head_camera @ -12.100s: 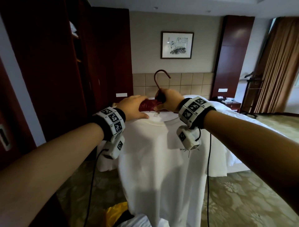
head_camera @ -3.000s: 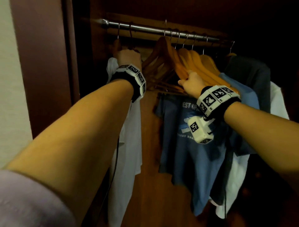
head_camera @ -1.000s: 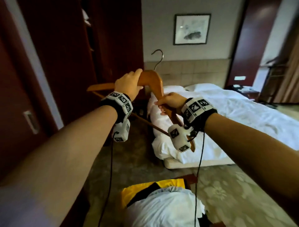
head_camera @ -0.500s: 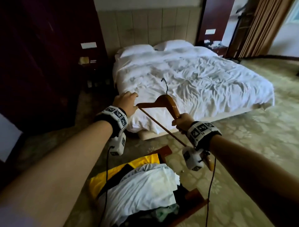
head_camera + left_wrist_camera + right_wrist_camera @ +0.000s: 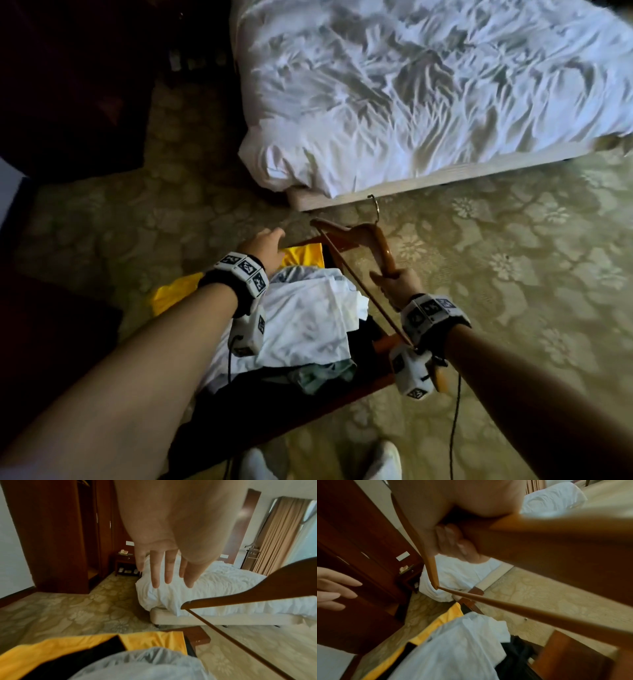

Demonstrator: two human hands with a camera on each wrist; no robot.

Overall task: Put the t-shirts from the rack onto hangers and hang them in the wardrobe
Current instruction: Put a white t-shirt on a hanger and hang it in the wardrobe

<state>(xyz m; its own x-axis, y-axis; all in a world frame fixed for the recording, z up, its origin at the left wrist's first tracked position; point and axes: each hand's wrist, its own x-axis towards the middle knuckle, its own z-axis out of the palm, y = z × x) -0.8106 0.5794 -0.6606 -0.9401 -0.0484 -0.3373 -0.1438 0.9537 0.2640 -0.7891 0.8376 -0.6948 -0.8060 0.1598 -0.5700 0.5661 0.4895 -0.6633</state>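
- A wooden hanger [image 5: 371,240] is being held by the right hand [image 5: 397,286], whose grip is being kept curled around one sloping shoulder of it; in the right wrist view the fingers [image 5: 453,540] are seen wrapped round the wood.
- The hanger's metal hook [image 5: 375,207] is being pointed away from the person, toward the bed [image 5: 428,85], and its thin lower bar is being shown running back past the right wrist.
- The left hand [image 5: 263,248] is being held out above the far end of the pile, with its grip spread: in the left wrist view the fingers [image 5: 155,572] are seen straight and slightly apart, with nothing being held.
- The left hand and the hanger are being kept apart; the free tip of the hanger is being shown just to the right of that hand.
- The t-shirts are being left in a heap on the low wooden rack [image 5: 346,390] in front of the person: a white t-shirt [image 5: 308,322] is lying on top, a yellow t-shirt [image 5: 305,255] is showing beneath it at the far and left edges, and dark garments [image 5: 363,337] and a pale green garment [image 5: 322,373] are showing at the near side.
- The rack is being seen standing on the patterned carpet [image 5: 513,267], near the corner of the bed.
- Dark wooden furniture [image 5: 51,534] is being seen to the left of the bed; whether it is the wardrobe cannot be told.
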